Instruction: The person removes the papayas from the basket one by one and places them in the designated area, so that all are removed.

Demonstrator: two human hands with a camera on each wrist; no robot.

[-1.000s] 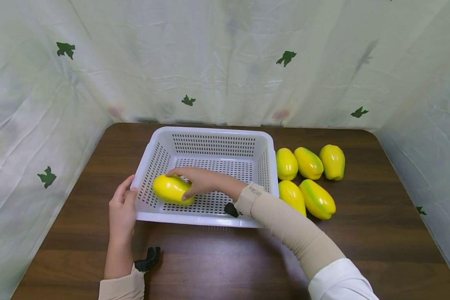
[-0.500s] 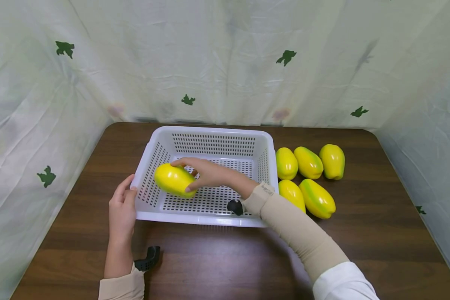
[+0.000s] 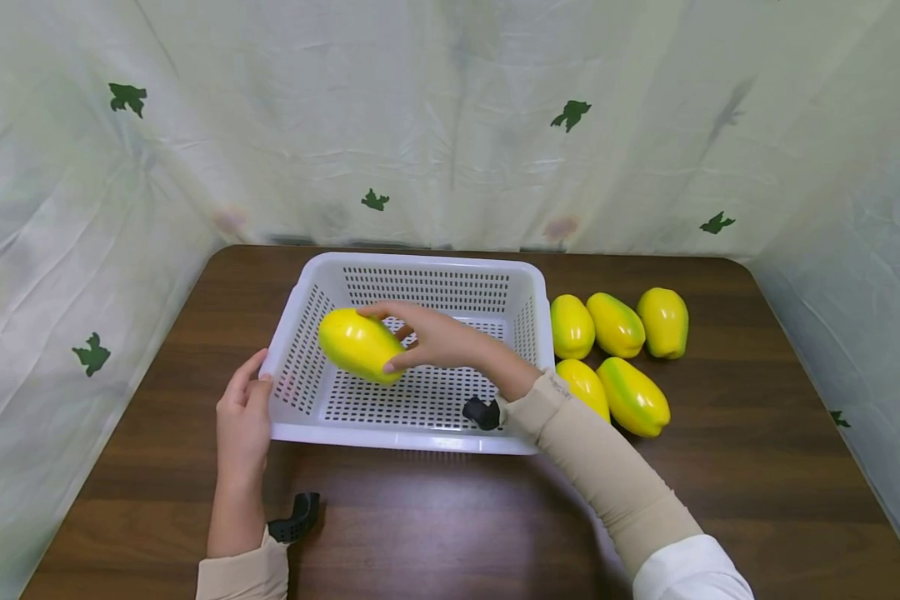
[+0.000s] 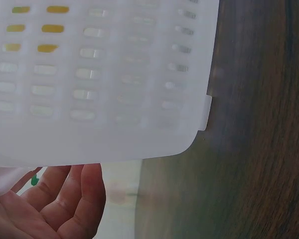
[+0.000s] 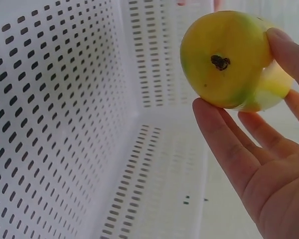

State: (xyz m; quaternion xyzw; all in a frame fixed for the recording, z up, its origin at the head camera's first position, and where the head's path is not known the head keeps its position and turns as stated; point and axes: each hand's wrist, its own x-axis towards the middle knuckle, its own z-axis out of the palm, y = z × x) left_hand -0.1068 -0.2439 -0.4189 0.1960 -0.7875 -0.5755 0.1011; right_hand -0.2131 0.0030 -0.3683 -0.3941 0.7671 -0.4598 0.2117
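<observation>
A yellow papaya [image 3: 359,345] with faint green streaks is held by my right hand [image 3: 442,337], thumb on its near side and fingers over its far side. It is raised above the floor of a white perforated plastic basket [image 3: 427,439]. In the right wrist view the stem end of this papaya [image 5: 224,59] faces the camera, pinched between thumb and fingertips. My left hand [image 3: 243,421] grips the left rim of the basket. From the left wrist, curled fingers [image 4: 84,199] show beyond the basket's edge, and the thumb is mostly hidden.
Several more yellow-green papayas [image 3: 633,397] lie on the brown wooden table [image 3: 420,525], just right of the basket. Pale curtains [image 3: 450,125] with green leaf shapes enclose the table's back and sides. Black wrist mounts [image 3: 296,518] stick out from the sleeves.
My right hand has lifted the papaya off the basket floor and carried it away from me and slightly right. The left hand and the basket have stayed in place.
</observation>
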